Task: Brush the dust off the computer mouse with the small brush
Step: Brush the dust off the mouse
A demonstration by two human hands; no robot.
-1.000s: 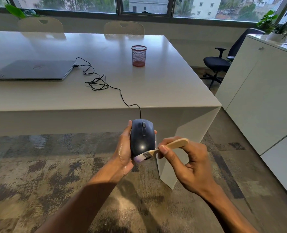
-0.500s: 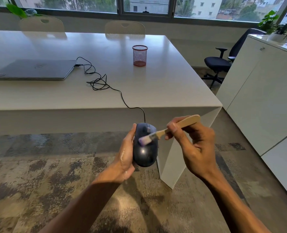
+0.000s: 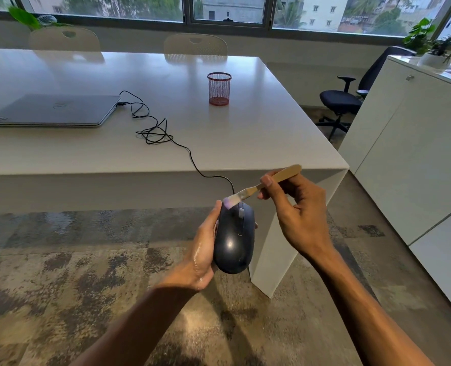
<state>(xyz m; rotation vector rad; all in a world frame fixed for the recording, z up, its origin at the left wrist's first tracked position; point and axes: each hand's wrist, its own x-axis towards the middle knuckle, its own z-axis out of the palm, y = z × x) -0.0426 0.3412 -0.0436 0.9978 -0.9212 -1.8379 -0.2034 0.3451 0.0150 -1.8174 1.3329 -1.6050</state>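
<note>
Moved: brush (image 3: 261, 186) bristles up from mid-mouse to front edge, by wheel | mouse (image 3: 234, 239): in air, before table (image 3: 245, 143) edge, cable trailing onto it | left hand (image 3: 204, 249): wrapped round mouse | right hand (image 3: 298, 212): fingers pinching brush handle.

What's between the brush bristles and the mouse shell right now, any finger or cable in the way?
Nothing visible. The brush in the right hand has its bristles on the front of the mouse. The left hand grips the sides; the cable trails off toward the table.
</note>
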